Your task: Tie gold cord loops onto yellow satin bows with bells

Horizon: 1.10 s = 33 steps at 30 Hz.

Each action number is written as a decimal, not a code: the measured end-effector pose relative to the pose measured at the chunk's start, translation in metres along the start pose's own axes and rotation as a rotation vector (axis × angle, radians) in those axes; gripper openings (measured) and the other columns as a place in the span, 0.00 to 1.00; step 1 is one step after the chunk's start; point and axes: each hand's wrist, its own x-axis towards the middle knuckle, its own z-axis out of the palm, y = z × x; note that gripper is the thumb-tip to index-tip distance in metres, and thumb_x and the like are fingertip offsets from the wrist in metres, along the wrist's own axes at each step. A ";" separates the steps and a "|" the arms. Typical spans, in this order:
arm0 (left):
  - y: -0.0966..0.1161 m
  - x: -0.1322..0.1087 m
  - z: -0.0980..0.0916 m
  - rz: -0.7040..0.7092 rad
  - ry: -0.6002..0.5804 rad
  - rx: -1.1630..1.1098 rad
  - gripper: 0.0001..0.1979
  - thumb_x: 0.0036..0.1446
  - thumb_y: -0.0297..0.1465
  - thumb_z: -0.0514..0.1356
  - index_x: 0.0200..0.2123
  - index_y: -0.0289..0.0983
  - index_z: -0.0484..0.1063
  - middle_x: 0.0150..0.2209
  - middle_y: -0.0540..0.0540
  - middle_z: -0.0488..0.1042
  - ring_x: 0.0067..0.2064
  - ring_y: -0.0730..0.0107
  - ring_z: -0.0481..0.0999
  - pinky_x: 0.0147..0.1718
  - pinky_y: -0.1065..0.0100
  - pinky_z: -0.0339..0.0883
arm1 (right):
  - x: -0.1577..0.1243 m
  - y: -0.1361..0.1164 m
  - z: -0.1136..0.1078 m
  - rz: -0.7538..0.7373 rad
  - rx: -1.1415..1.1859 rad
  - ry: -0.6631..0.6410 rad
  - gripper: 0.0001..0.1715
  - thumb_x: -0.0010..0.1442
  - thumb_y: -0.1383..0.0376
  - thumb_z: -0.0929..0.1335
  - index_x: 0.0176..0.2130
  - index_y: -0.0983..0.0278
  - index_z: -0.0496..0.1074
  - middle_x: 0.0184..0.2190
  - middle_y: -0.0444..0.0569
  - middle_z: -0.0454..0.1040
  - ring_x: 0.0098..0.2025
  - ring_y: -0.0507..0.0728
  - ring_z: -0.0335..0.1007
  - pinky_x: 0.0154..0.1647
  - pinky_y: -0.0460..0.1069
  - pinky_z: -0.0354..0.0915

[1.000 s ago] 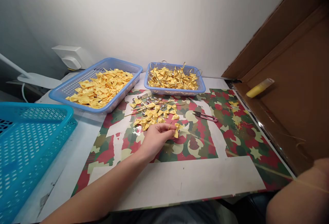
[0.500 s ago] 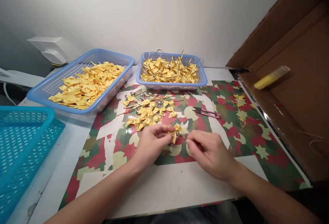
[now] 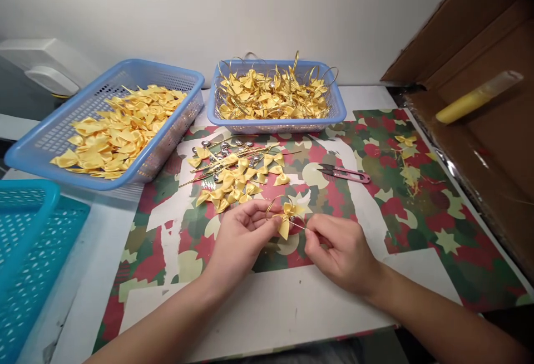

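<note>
My left hand (image 3: pixel 242 236) pinches a yellow satin ribbon bow (image 3: pixel 284 228) between thumb and fingers, low over the patterned sheet. A loop of gold cord (image 3: pixel 269 208) curves up beside the fingertips, and a small silver bell (image 3: pixel 292 219) shows at the bow's middle. From the bow a thin pale thread (image 3: pixel 299 226) runs taut to my right hand (image 3: pixel 340 250), whose thumb and forefinger are closed on its end. Just beyond my hands lie loose yellow bows (image 3: pixel 236 180), straight gold cords (image 3: pixel 200 175) and several silver bells (image 3: pixel 225 146).
Thread snips (image 3: pixel 344 173) lie right of the loose bows. Behind stand a blue basket (image 3: pixel 277 124) of corded bows and another blue basket (image 3: pixel 142 177) of plain bows. A teal basket (image 3: pixel 37 275) is at left. A cardboard panel (image 3: pixel 471 147) with a yellow tube (image 3: pixel 478 97) borders the right.
My right hand's pinch now has a thread stretched visibly between it and the bow. The bow has turned slightly in my left fingers. The camera view has shifted closer.
</note>
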 end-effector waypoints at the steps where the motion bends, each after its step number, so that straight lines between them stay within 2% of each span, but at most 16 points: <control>1: 0.000 0.000 0.000 -0.004 -0.003 -0.001 0.12 0.40 0.30 0.70 0.31 0.35 0.75 0.24 0.49 0.78 0.26 0.71 0.78 0.24 0.76 0.72 | 0.000 0.000 0.001 -0.004 -0.008 0.008 0.15 0.58 0.75 0.59 0.23 0.63 0.55 0.18 0.39 0.54 0.20 0.47 0.49 0.21 0.44 0.51; 5: -0.002 -0.002 0.000 -0.015 -0.015 -0.004 0.11 0.43 0.30 0.69 0.31 0.35 0.74 0.23 0.50 0.77 0.26 0.74 0.77 0.24 0.78 0.71 | -0.003 -0.001 0.005 -0.003 -0.041 0.049 0.15 0.58 0.75 0.60 0.22 0.63 0.55 0.18 0.39 0.52 0.20 0.47 0.49 0.22 0.44 0.51; 13: -0.006 -0.003 0.002 0.033 0.035 -0.020 0.14 0.41 0.29 0.71 0.31 0.35 0.71 0.28 0.51 0.78 0.28 0.76 0.77 0.25 0.79 0.71 | -0.004 -0.002 0.007 0.036 -0.041 0.081 0.16 0.59 0.75 0.60 0.22 0.63 0.55 0.18 0.38 0.50 0.19 0.47 0.47 0.21 0.44 0.49; 26: -0.009 -0.003 -0.001 -0.046 0.007 -0.110 0.17 0.40 0.31 0.72 0.32 0.36 0.69 0.26 0.53 0.77 0.27 0.75 0.76 0.25 0.77 0.69 | -0.005 -0.003 0.014 0.062 0.019 0.068 0.15 0.59 0.74 0.60 0.22 0.63 0.56 0.18 0.38 0.50 0.19 0.47 0.47 0.20 0.44 0.48; 33: -0.010 -0.001 -0.005 -0.090 -0.034 -0.156 0.14 0.45 0.31 0.69 0.33 0.37 0.67 0.25 0.54 0.76 0.30 0.76 0.76 0.34 0.75 0.71 | -0.004 -0.001 0.012 0.115 0.124 0.049 0.15 0.59 0.74 0.60 0.23 0.63 0.56 0.17 0.37 0.48 0.18 0.46 0.47 0.19 0.43 0.48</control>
